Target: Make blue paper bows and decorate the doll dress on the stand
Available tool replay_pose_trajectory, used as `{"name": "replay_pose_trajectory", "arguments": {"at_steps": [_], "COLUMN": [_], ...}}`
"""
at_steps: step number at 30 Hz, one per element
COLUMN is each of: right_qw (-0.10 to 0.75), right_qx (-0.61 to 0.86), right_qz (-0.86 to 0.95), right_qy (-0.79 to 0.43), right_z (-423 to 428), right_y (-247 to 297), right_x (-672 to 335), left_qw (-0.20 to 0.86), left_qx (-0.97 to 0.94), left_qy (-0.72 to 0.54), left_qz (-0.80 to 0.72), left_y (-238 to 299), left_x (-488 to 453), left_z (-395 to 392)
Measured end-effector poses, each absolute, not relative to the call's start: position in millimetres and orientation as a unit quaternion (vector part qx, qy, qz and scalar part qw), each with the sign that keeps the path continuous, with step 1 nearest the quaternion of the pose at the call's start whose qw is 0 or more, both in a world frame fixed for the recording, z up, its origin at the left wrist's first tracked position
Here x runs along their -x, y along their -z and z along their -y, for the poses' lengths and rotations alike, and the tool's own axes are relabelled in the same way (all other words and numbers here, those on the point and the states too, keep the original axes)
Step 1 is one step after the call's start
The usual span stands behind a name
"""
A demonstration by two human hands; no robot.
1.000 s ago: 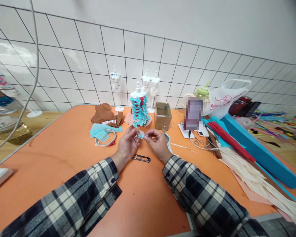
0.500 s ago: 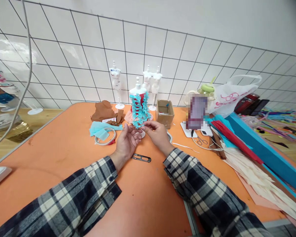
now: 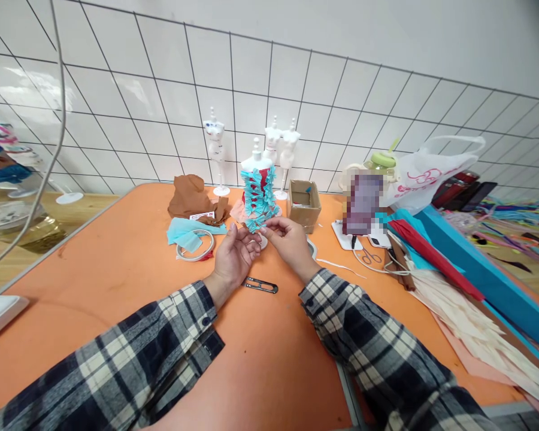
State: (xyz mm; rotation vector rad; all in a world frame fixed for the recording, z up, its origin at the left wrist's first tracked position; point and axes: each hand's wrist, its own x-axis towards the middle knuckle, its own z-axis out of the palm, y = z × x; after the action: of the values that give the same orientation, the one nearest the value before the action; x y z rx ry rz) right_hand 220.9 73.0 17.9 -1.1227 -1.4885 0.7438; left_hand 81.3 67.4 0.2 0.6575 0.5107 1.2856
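A small white dress form (image 3: 257,157) stands before me, wearing a red bodice (image 3: 264,178) covered with light-blue ruffled trim (image 3: 255,206). At the trim's lower end, my right hand (image 3: 290,242) pinches the edge between thumb and fingers. My left hand (image 3: 236,254) is turned palm up on the other side, its fingers curled against the same lower edge; its exact hold is partly hidden. Below the hands, dark thread snips (image 3: 261,285) lie on the orange table (image 3: 269,347). Peach ruffles (image 3: 238,212) show behind the blue trim.
More white dress forms (image 3: 215,143) stand along the tiled wall. Brown cloth (image 3: 188,197), blue cloth (image 3: 179,232) and a tape roll (image 3: 196,257) lie left. Rightward are a cardboard box (image 3: 304,206), a phone (image 3: 363,203), scissors (image 3: 369,256) and cream strips (image 3: 453,311).
The whole view has shifted slightly, with things sitting a little further right. Both hands stay at the trim's lower end, with barely any change in their fingers.
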Motion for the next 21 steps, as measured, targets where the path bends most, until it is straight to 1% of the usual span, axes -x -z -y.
{"name": "replay_pose_trajectory", "arguments": {"at_steps": [5,7,13,21], "right_qw": [0.542,0.544,0.548,0.570], "right_qx": [0.429,0.429,0.470,0.480], "right_qz": [0.620,0.614,0.603,0.595], "right_qy": [-0.371,-0.378,-0.341,-0.302], "right_z": [-68.0,-67.7,-68.8,-66.0], "right_y": [-21.7,-21.5,-21.0,-22.5], "right_x": [-218.9,-218.3,-215.0,-211.1], "left_qw": [0.723,0.724,0.722,0.722], "left_qx": [-0.286,-0.288,-0.298,-0.298], "left_qy": [-0.593,-0.592,-0.586,-0.585], "left_qz": [-0.207,-0.206,-0.216,-0.219], "left_y": [4.0,4.9,4.3,4.1], "left_x": [-80.7,-80.4,-81.0,-81.3], "left_z": [-69.4,-69.5,-67.1,-68.1]}}
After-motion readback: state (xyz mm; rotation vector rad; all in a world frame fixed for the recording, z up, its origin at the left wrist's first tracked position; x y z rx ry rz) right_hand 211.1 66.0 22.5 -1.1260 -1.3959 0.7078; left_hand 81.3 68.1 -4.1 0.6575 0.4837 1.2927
